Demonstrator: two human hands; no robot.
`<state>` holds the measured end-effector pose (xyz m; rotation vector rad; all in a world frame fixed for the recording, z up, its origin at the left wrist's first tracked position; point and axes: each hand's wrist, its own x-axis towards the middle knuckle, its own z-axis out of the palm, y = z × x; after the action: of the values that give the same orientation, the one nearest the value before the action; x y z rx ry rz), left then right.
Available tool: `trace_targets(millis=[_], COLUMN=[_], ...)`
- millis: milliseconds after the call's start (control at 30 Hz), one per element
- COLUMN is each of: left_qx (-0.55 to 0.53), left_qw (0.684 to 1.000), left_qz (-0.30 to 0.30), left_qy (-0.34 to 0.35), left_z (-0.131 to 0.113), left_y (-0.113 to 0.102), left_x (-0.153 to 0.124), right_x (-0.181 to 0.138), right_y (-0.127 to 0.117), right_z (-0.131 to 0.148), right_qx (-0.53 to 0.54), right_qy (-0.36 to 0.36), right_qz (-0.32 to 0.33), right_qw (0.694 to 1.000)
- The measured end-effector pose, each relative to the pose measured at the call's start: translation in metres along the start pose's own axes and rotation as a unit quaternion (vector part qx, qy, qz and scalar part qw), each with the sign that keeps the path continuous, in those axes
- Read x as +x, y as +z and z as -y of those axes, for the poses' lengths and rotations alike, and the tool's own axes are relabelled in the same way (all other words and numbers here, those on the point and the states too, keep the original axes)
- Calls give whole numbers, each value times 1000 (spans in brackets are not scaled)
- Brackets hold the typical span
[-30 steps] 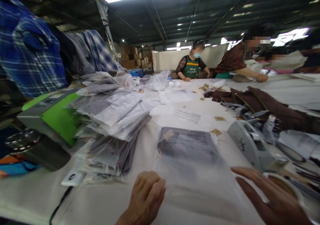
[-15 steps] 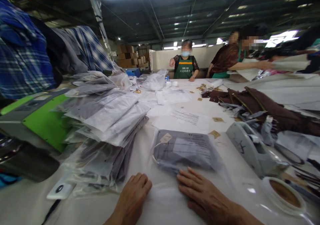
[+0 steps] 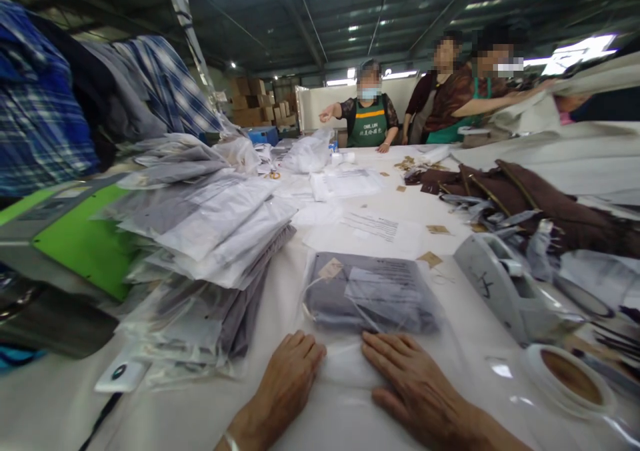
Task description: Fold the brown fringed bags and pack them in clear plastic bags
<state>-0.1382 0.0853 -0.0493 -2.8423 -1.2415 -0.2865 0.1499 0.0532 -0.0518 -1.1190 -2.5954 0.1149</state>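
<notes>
A clear plastic bag holding a folded grey garment (image 3: 373, 291) lies on the white table (image 3: 450, 204) straight in front of me. My left hand (image 3: 285, 384) rests flat on the bag's empty near end, fingers together and stretched forward. My right hand (image 3: 415, 387) lies flat beside it on the same flap, fingers spread and pointing at the garment. Neither hand grips anything. A small tan tag (image 3: 330, 269) shows through the bag at the garment's far left corner.
A tall stack of bagged garments (image 3: 210, 237) leans at my left beside a green machine (image 3: 75, 237). A grey tape dispenser (image 3: 505, 284) and tape roll (image 3: 570, 377) sit at right, brown garments (image 3: 525, 204) behind. Three people work at the table's far end.
My right hand swung in from the right edge onto the bag's near flap. The garment now sits bunched at the bag's far end. My left hand edged forward.
</notes>
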Motion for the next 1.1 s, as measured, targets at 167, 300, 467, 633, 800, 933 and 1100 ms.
trace_targets(millis=[167, 300, 467, 633, 800, 933, 1100], left_qx=[-59, -52, 96, 110, 110, 38, -13], left_qw=[997, 995, 989, 985, 989, 991, 993], left_qz=[7, 54, 54, 69, 74, 119, 99], left_qy=[56, 65, 102, 115, 57, 49, 57], left_z=[-8, -16, -39, -61, -64, -52, -40], left_y=[-14, -15, -21, -31, -35, -34, -38], left_x=[3, 10, 8, 10, 34, 44, 31], right_x=[3, 4, 7, 13, -15, -58, -89], right_y=[-7, -18, -26, -36, -59, -61, -42], right_z=[3, 7, 15, 19, -2, -29, -43], right_qx=[56, 94, 109, 102, 44, 34, 118], right_qy=[29, 38, 72, 126, 215, 266, 277], right_qz=[53, 76, 95, 127, 131, 120, 49], right_qw=[997, 992, 987, 979, 967, 956, 952])
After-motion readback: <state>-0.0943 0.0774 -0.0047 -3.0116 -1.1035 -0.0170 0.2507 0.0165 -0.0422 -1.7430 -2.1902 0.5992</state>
